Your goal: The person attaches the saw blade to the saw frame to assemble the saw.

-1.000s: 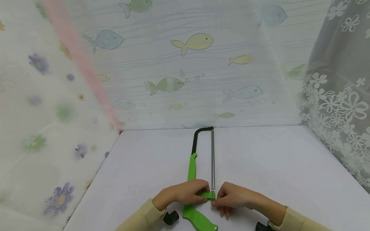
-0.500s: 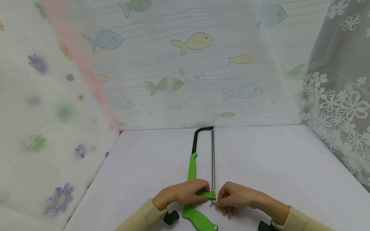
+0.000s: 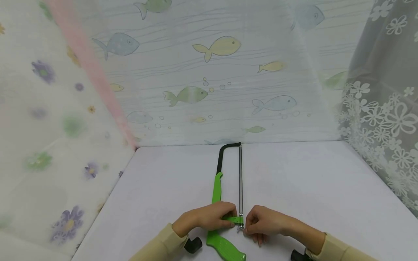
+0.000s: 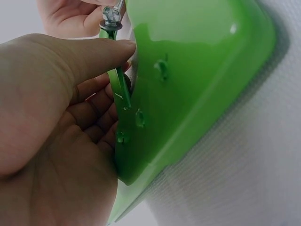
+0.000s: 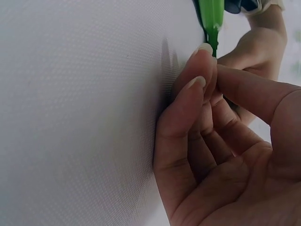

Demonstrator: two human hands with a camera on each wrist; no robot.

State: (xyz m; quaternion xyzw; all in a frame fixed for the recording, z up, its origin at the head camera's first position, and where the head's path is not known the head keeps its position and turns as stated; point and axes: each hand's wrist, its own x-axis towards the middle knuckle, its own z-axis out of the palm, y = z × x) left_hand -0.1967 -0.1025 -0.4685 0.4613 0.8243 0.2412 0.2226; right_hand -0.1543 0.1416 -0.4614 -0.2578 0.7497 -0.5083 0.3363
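A hacksaw [image 3: 217,188] with a green handle and black front frame lies on the white table. Its blade [image 3: 240,181] runs along the right side. My left hand [image 3: 213,216] grips the green frame near the lower blade mount [image 3: 236,220]; in the left wrist view the thumb presses on this part and the fingers curl behind it. A small metal wing nut [image 4: 112,15] sits at the mount's end. Thumb and fingertips of my right hand [image 3: 266,221] pinch at the nut's right side. In the right wrist view the hand itself hides the nut.
The white table [image 3: 303,181] has a textured surface. Curtains with fish [image 3: 225,90], flowers and lace close off the back and both sides. Dark wrist cameras sit below each wrist, near the sleeves.
The right fingers have shifted slightly right, so the wing nut they covered a second ago now shows. My left hand and the hacksaw stay in place.
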